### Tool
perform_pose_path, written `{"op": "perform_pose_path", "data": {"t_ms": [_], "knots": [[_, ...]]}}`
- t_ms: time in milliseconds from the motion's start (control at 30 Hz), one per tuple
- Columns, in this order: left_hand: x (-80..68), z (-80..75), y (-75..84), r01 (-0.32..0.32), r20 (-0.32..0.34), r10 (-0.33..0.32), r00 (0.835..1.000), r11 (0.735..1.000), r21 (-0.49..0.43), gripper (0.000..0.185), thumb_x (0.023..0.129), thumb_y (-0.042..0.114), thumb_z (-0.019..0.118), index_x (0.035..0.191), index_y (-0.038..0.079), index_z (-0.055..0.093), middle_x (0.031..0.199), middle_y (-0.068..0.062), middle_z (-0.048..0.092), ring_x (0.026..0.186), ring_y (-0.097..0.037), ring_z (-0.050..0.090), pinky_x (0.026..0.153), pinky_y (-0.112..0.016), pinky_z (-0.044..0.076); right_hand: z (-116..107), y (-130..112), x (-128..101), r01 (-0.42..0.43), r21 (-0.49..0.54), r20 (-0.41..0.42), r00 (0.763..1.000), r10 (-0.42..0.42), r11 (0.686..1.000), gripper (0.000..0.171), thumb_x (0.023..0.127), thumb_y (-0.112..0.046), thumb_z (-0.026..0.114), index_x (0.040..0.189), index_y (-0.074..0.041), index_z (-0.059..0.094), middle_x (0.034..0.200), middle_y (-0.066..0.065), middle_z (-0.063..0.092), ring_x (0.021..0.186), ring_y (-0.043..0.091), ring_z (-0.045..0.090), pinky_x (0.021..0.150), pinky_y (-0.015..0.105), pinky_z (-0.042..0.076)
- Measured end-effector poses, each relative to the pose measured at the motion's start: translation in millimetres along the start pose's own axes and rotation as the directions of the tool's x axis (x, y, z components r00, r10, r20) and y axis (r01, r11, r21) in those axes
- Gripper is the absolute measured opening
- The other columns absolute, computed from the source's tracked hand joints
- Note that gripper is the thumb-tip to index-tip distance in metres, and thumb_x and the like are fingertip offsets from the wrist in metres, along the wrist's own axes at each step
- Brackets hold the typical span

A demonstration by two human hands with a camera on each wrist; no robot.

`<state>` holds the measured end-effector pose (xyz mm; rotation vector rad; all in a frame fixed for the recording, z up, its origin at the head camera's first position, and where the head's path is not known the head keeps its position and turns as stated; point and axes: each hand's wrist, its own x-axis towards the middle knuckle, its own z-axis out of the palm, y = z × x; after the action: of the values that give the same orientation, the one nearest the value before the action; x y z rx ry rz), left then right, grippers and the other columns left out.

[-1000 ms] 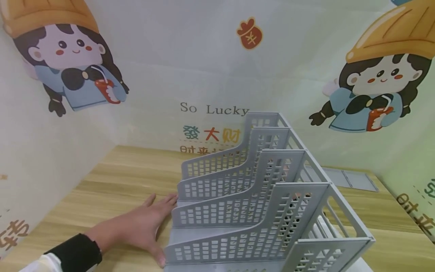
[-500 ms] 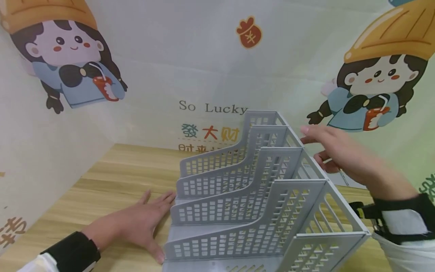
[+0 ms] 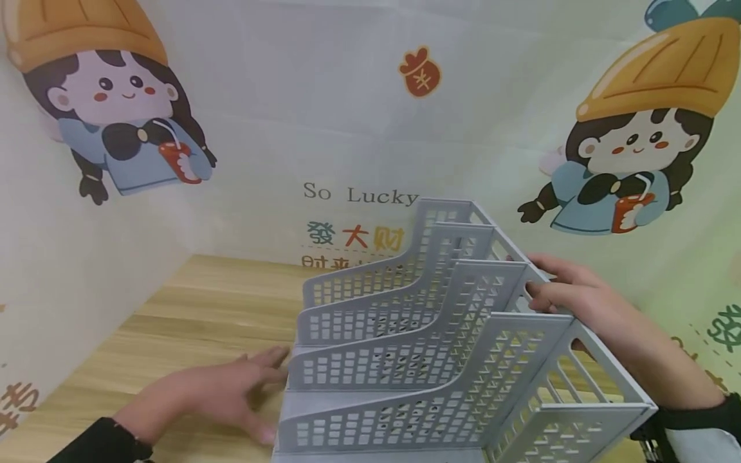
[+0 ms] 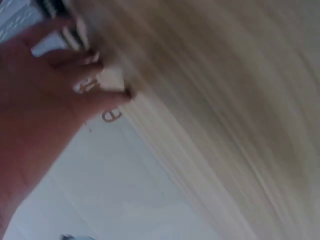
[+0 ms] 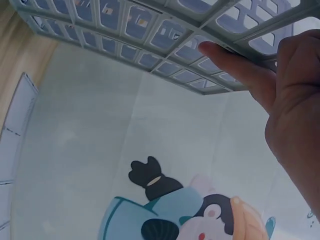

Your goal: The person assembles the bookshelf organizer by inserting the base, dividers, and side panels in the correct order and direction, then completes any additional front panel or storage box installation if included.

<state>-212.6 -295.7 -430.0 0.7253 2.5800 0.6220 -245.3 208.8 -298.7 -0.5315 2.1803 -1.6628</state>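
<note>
Backdrop (image 3: 359,128): I see a printed cartoon sheet standing behind the table, across the far side and both flanks.
Table (image 3: 202,308): wood-grain top; I see it bare at the left and far-left.
File rack (image 3: 428,360): grey perforated plastic with stepped dividers, upright on the table at centre-right and running from near to far.
Right hand (image 3: 570,292): I see it on the rack's right side, at the upper rail towards the far end, fingers curled over that rail and gripping it.
Left hand (image 3: 222,392): flat and spread, fingers apart, at the rack's near-left foot; blurred, so I cannot tell whether it touches the rack.
</note>
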Motion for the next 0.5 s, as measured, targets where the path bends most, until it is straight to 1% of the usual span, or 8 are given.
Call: {"op": "perform_pose_path", "data": {"t_ms": [67, 133, 200, 267, 333, 400, 433, 500], "knots": [[-4.4, -7.9, -2.3, -0.052, 0.041, 0.059, 0.997, 0.986, -0.160, 0.081, 0.087, 0.046, 0.086, 0.157, 0.021, 0.054, 0.175, -0.023, 0.027, 0.161, -0.046, 0.027, 0.130, -0.063, 0.026, -7.3, 6.2, -3.6, 0.000, 0.067, -0.010, 1.000, 0.001, 0.998, 0.062, 0.105, -0.002, 0.042, 0.161, -0.025, 0.032, 0.124, -0.004, 0.075, 0.098, 0.022, 0.078, 0.076, 0.045, 0.067], [-7.8, -15.3, -4.7, -0.104, 0.076, 0.135, 0.988, 0.941, -0.321, 0.069, 0.096, 0.033, 0.080, 0.158, 0.021, 0.052, 0.172, -0.019, 0.036, 0.159, -0.034, 0.037, 0.128, -0.042, 0.036, -14.6, 13.5, -7.0, 0.015, 0.123, -0.034, 0.999, -0.011, 0.992, 0.064, 0.106, -0.001, 0.042, 0.161, -0.032, 0.033, 0.131, -0.011, 0.071, 0.105, 0.018, 0.076, 0.080, 0.043, 0.067], [-11.6, -20.4, -4.4, -0.120, 0.102, 0.190, 0.976, 0.870, -0.478, 0.063, 0.103, 0.022, 0.071, 0.160, 0.013, 0.047, 0.169, -0.016, 0.042, 0.153, -0.020, 0.047, 0.120, -0.025, 0.042, -21.8, 22.0, -11.2, 0.029, 0.163, -0.057, 0.998, -0.020, 0.986, 0.067, 0.107, 0.000, 0.041, 0.162, -0.036, 0.030, 0.135, -0.015, 0.068, 0.111, 0.015, 0.074, 0.082, 0.042, 0.066], [-15.1, -25.1, -2.5, -0.147, 0.089, 0.251, 0.964, 0.781, -0.607, 0.064, 0.107, 0.015, 0.061, 0.164, 0.002, 0.036, 0.167, -0.017, 0.045, 0.146, -0.011, 0.054, 0.115, -0.019, 0.046, -28.1, 33.5, -16.1, 0.046, 0.209, -0.071, 0.997, -0.032, 0.977, 0.067, 0.109, -0.001, 0.040, 0.163, -0.039, 0.029, 0.137, -0.017, 0.067, 0.113, 0.013, 0.073, 0.083, 0.040, 0.066], [-18.4, -30.6, 1.1, -0.193, 0.031, 0.299, 0.954, 0.688, -0.700, 0.067, 0.109, 0.009, 0.054, 0.167, -0.004, 0.023, 0.167, -0.015, 0.046, 0.144, -0.011, 0.057, 0.112, -0.025, 0.051, -32.6, 48.9, -20.9, 0.067, 0.281, -0.046, 0.997, -0.056, 0.957, 0.067, 0.110, -0.001, 0.037, 0.163, -0.040, 0.028, 0.139, -0.014, 0.068, 0.111, 0.015, 0.075, 0.082, 0.039, 0.066], [-20.4, -37.7, 6.0, -0.280, -0.100, 0.321, 0.942, 0.586, -0.760, 0.065, 0.112, 0.006, 0.047, 0.168, -0.002, 0.017, 0.163, -0.008, 0.052, 0.141, -0.011, 0.060, 0.110, -0.028, 0.054, -30.4, 65.4, -27.0, 0.053, 0.327, -0.006, 0.999, -0.054, 0.943, 0.066, 0.113, -0.003, 0.033, 0.165, -0.042, 0.023, 0.136, -0.009, 0.071, 0.106, 0.018, 0.077, 0.080, 0.038, 0.067], [-20.0, -42.4, 10.3, -0.326, -0.169, 0.324, 0.931, 0.525, -0.787, 0.063, 0.113, 0.006, 0.043, 0.170, 0.003, 0.016, 0.161, -0.006, 0.054, 0.140, -0.014, 0.061, 0.109, -0.032, 0.056, -25.6, 72.9, -29.9, 0.019, 0.332, 0.011, 1.000, -0.024, 0.943, 0.068, 0.114, -0.005, 0.031, 0.168, -0.041, 0.015, 0.133, -0.005, 0.072, 0.103, 0.019, 0.077, 0.078, 0.037, 0.067], [-18.5, -53.4, 23.3, -0.405, -0.298, 0.297, 0.907, 0.426, -0.809, 0.058, 0.115, 0.010, 0.037, 0.171, 0.016, 0.021, 0.156, 0.000, 0.059, 0.133, -0.017, 0.066, 0.102, -0.036, 0.061, -11.1, 90.1, -35.8, -0.048, 0.295, 0.048, 0.998, 0.036, 0.954, 0.075, 0.112, -0.001, 0.031, 0.172, -0.028, -0.005, 0.124, 0.002, 0.075, 0.095, 0.020, 0.078, 0.073, 0.036, 0.066]]}}
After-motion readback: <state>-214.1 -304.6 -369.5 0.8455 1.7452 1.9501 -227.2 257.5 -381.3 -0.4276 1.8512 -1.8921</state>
